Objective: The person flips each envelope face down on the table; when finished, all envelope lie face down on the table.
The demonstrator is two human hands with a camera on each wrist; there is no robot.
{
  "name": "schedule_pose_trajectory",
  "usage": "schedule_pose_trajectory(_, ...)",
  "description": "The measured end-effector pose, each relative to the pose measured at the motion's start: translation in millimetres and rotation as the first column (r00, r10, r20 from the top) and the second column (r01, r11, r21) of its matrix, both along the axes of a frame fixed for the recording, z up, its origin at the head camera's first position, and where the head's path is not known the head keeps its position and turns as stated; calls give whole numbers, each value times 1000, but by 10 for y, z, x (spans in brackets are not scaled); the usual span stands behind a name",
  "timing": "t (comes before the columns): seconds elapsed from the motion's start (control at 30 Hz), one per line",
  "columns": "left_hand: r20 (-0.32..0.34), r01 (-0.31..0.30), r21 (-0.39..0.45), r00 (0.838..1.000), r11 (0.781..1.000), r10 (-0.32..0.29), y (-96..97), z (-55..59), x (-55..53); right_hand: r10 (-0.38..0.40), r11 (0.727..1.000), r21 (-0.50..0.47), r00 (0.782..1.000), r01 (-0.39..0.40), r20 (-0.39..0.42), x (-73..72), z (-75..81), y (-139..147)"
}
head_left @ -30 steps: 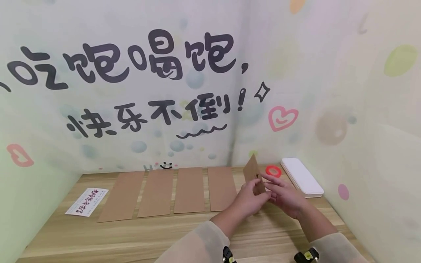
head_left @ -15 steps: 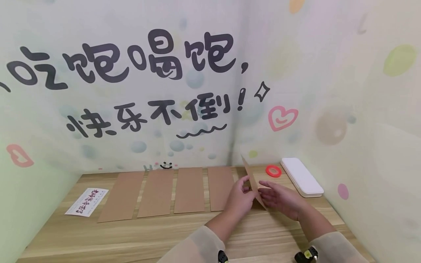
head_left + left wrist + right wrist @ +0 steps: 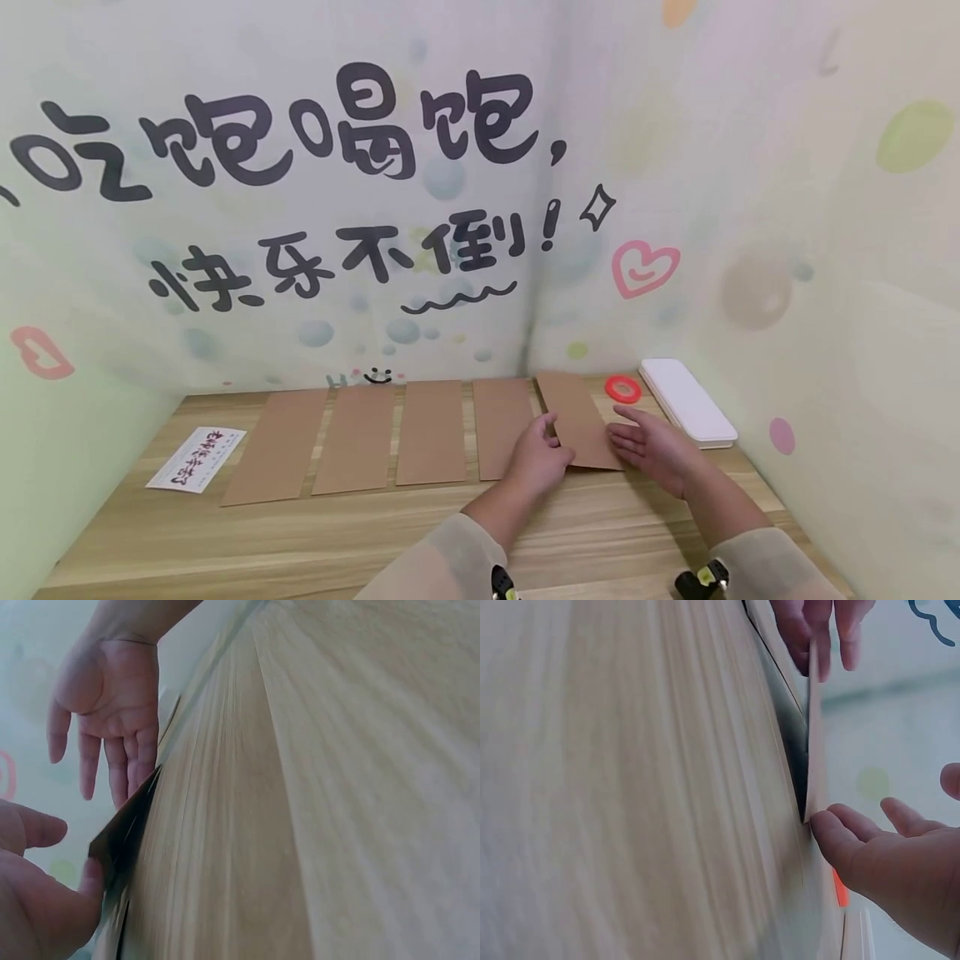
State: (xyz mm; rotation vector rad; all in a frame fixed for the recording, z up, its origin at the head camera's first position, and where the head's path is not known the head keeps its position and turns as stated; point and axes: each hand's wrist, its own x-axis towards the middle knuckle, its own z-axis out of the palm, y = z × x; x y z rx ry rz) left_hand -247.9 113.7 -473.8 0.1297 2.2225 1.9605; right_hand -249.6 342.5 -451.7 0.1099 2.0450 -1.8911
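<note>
A brown cardboard sheet [image 3: 581, 421] slants at the right end of a row of similar sheets, its left edge lifted and its right edge low at the table. My left hand [image 3: 536, 454] holds the raised left edge; in the left wrist view its thumb [image 3: 91, 881] touches the sheet. On the other side my right hand [image 3: 660, 450] is held sideways with straight fingers, the fingertips at the lower right edge. The right wrist view shows this sheet [image 3: 814, 750] nearly edge-on, with a dark gap beneath it.
Several brown sheets [image 3: 431, 433] lie flat in a row along the wooden table [image 3: 300, 550]. A white card with red writing [image 3: 197, 460] lies at the left. A red ring [image 3: 622, 389] and a white case [image 3: 688, 404] sit at the back right, near the printed wall.
The sheet was almost upright between my hands; it has tipped over to the right and now slants low. My left hand has shifted slightly left, while the right hand has straightened its fingers.
</note>
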Motion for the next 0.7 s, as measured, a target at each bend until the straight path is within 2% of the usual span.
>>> schedule_pose_trajectory(0.17,31,23,10,999,1000,-24,2,-13,11,-12,1000,2,1000,12,-3,8,2,24)
schedule_pose_trajectory(0.37,-3,40,-6,999,999,-40,-134,77,37,-32,999,24,997,34,-64,6,4,-38)
schedule_pose_trajectory(0.53,-48,54,-18,997,998,-55,-484,211,19,-42,997,65,989,51,-139,-28,86,-146)
schedule_pose_trajectory(0.63,-108,28,-81,993,996,-37,-797,289,-25,-30,993,108,982,50,-185,-51,167,-241)
schedule_pose_trajectory(0.7,-147,-10,-146,989,989,-11,-1029,340,-70,-23,985,161,973,61,-228,-69,225,-322)
